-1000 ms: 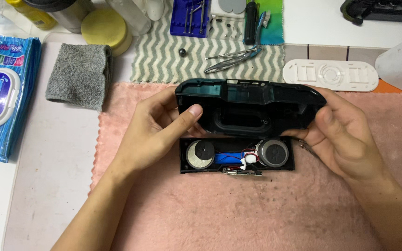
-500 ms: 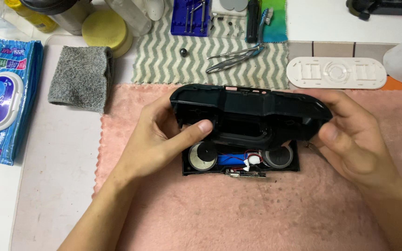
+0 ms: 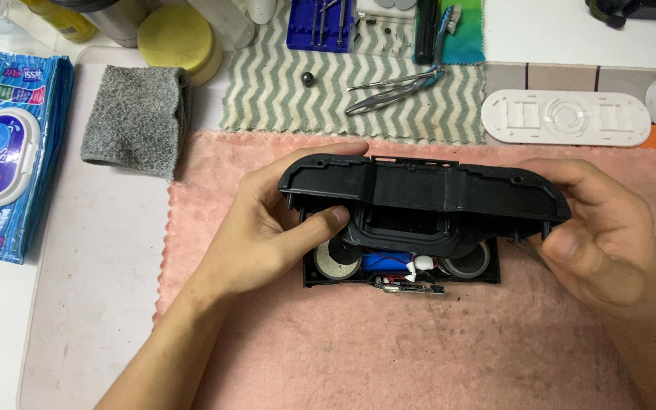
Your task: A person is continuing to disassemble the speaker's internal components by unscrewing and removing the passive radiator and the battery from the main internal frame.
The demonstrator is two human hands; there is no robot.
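A long black plastic shell (image 3: 427, 193), the cover of a small speaker, is held over its open black base (image 3: 402, 269). My left hand (image 3: 267, 228) grips the shell's left end, thumb pressed on its inner rim. My right hand (image 3: 597, 235) holds the right end. Inside the base I see two round drivers, a blue battery cell (image 3: 389, 260) with red wire, and a small circuit board (image 3: 408, 287) poking out at the front edge. All of it rests over a pink towel (image 3: 419, 349).
A grey folded cloth (image 3: 137, 118) and a blue wet-wipe pack (image 3: 5, 152) lie at left. Behind are a zigzag mat with tweezers (image 3: 392, 87), a small black ball (image 3: 308, 79), a blue screwdriver-bit holder (image 3: 320, 24), a yellow lid (image 3: 176, 36) and a white oval plate (image 3: 566, 118).
The black shell has dropped lower over the base, covering more of the drivers. My left thumb has slid toward the shell's inner rim.
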